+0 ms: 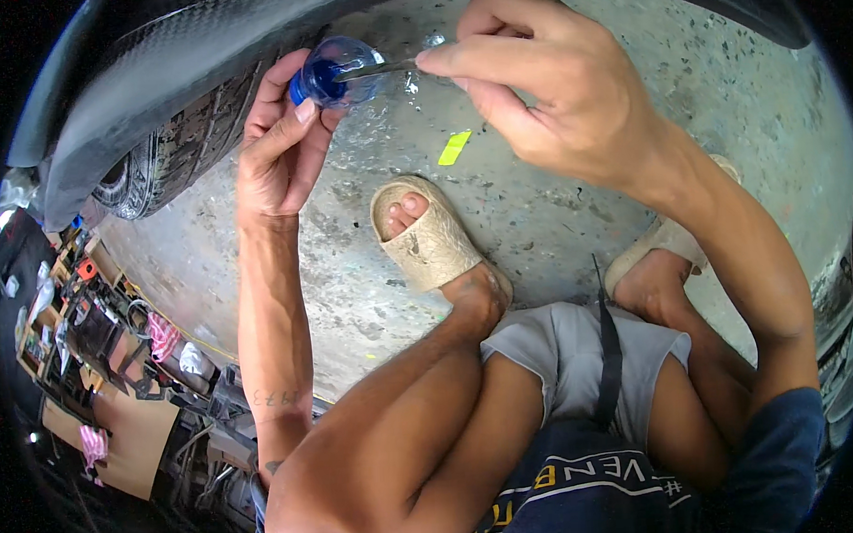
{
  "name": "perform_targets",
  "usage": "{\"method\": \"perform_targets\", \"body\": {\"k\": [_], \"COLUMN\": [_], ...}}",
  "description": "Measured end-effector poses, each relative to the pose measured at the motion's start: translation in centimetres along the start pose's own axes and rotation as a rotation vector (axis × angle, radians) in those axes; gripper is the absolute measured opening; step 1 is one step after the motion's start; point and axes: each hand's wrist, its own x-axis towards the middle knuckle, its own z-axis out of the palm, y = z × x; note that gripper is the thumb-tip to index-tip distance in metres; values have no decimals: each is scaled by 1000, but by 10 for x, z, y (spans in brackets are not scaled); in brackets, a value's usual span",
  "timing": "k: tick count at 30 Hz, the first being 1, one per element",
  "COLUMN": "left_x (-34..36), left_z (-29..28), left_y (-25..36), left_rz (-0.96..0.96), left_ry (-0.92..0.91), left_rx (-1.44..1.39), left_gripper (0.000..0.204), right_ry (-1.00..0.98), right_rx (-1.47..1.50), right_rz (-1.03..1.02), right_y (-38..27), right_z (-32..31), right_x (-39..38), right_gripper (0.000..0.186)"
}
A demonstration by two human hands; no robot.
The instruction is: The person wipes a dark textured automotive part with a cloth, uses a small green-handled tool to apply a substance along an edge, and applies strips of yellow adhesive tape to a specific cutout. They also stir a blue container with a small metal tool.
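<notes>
**One head camera, looking straight down**

A single wide fisheye view, worn on the person's head, faces down over the bent knees to the concrete floor (556,215). It sits close: the forearms rise from the lower edge and the hands fill the upper middle. Straight edges bow toward the dark round rim, where a tyre (173,148) curves at upper left and workshop clutter (101,372) crowds the left side.

small yellow-green sticker (454,147) on concrete floor (575,214), possibly tape
</notes>
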Motion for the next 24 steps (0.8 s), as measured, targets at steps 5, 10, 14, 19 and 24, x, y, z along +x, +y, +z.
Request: {"method": "perform_targets", "body": {"k": [5, 10, 14, 19, 24], "left_x": [-1, -6, -9, -15, -25], "left_z": [-12, 5, 7, 14, -7], "left_y": [-5, -16, -18, -18, -18], "left_rz": [-35, -40, -61, -50, 24], "left_ry": [83, 109, 143, 242, 272], "left_rx": [-38, 2, 120, 125, -3], "left_gripper": [45, 43, 47, 46, 45], "right_ry": [-172, -43, -23, -12, -132], "right_rx": [-40, -5, 76, 126, 88], "right_rz": [218, 280, 371, 384, 355], "right_y": [-4, -1, -15, -21, -18], "right_z": [-7, 7, 29, 33, 5], "right_x": [-3, -18, -22, -30, -36], "right_gripper": [21, 20, 17, 16, 15]}}
